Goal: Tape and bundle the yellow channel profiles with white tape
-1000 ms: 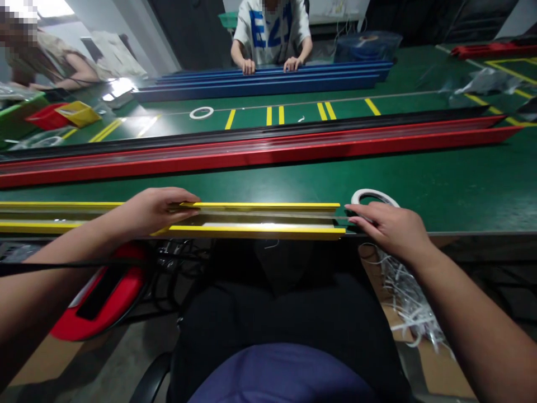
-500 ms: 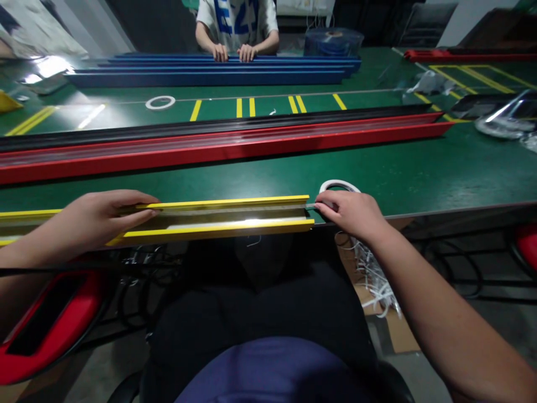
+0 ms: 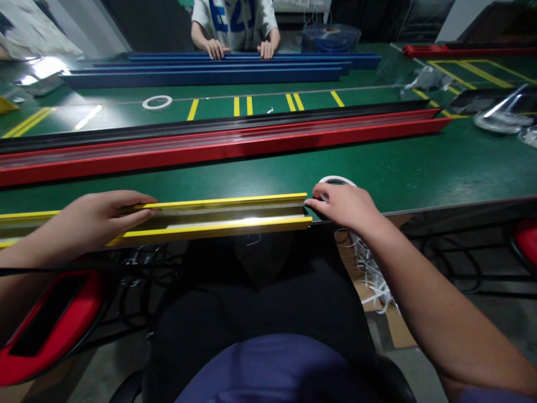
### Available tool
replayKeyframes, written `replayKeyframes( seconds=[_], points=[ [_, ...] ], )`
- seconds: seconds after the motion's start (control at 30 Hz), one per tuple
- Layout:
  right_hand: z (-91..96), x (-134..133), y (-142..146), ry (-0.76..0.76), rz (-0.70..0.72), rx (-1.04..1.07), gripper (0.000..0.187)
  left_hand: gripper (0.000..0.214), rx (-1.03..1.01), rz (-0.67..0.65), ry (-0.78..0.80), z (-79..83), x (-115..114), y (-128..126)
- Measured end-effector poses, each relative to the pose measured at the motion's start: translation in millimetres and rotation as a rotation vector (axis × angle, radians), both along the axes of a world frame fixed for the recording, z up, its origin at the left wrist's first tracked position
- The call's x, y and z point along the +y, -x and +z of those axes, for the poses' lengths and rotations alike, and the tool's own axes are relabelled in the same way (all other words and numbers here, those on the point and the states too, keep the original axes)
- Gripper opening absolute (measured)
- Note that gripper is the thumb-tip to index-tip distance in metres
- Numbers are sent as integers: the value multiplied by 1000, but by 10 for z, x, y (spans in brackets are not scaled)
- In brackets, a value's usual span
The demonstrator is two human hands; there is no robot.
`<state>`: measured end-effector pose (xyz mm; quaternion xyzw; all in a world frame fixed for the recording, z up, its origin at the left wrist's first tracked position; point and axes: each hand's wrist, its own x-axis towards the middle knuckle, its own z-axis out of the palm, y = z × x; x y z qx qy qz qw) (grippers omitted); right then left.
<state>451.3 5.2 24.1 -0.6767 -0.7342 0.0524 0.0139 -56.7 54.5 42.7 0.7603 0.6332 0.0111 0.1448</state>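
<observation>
A long yellow channel [image 3: 235,230] lies along the table's near edge, its open side up and a pale strip running inside it. Over its left part is my left hand [image 3: 98,218], with thumb and fingers closed on the channel's far wall. My right hand [image 3: 346,204] is at the channel's right end, its thumb tip touching or very near the end and its index finger curled. A roll of white tape [image 3: 338,180] shows behind that hand, partly hidden by the fingers that hold it.
Red channels [image 3: 251,143] and a black one [image 3: 201,121] lie across the green table [image 3: 403,162]. Farther back, a co-worker's hands [image 3: 217,49] rest on blue channels [image 3: 201,77]. Another white tape roll [image 3: 157,102] lies mid-table. A red stool [image 3: 62,341] stands at lower left.
My right thumb has moved left to the channel's end, and the short strip seen there is now covered. My left hand stays put. The co-worker's hands moved apart; a rear blue channel extends farther right.
</observation>
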Motion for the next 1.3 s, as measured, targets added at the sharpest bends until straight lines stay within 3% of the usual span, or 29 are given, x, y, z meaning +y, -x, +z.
replayKeyframes(
  seconds=[0.43, 0.63, 0.87, 1.0, 1.07, 1.13, 1.23, 1.3],
  points=[
    [53, 13, 99, 42, -41, -10, 42, 68, 31, -17, -15, -114, 57, 190],
    [49, -124, 242, -41, -17, -90, 35, 66, 39, -21, -14, -125, 53, 208],
    [185, -243, 380, -69, 73, -274, 34, 64, 56, -23, -16, -102, 30, 174],
    [158, -206, 409, -66, 81, -275, 33, 63, 35, -36, -20, -39, 26, 63],
    [124, -135, 287, -69, 25, -277, 34, 64, 26, -23, -13, -3, 19, 5],
    [123, -34, -9, -85, -97, -307, 39, 63, 19, -17, -13, 18, 12, -28],
    [203, 98, -699, -129, -319, -333, 38, 60, 3, -41, -18, 17, 15, -28],
    [269, 126, -1149, -203, -403, -289, 47, 59, -5, -56, -5, 1, 26, -8]
  ],
)
